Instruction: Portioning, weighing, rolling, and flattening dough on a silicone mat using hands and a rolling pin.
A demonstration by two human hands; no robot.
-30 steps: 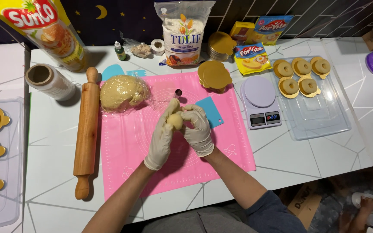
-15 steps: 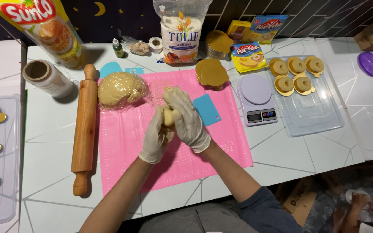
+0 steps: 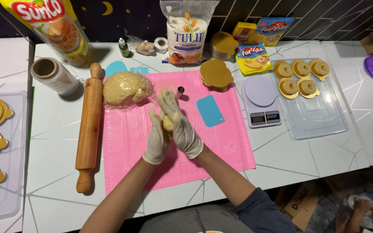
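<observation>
Dough piece (image 3: 168,124) sits pressed between your gloved palms above the pink mat (image 3: 126,142); how it is aligned stays hidden. Your left hand (image 3: 157,139) and right hand (image 3: 181,126) are together, clamped on it, fingers aimed away from you. It looks pale yellow, soft and small.

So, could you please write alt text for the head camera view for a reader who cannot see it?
Two gloved hands, the left hand and right hand, press a small piece of dough between them above a pink mat. A wooden rolling pin lies left of the mat, a wrapped dough mound at its top, a kitchen scale to its right.
</observation>
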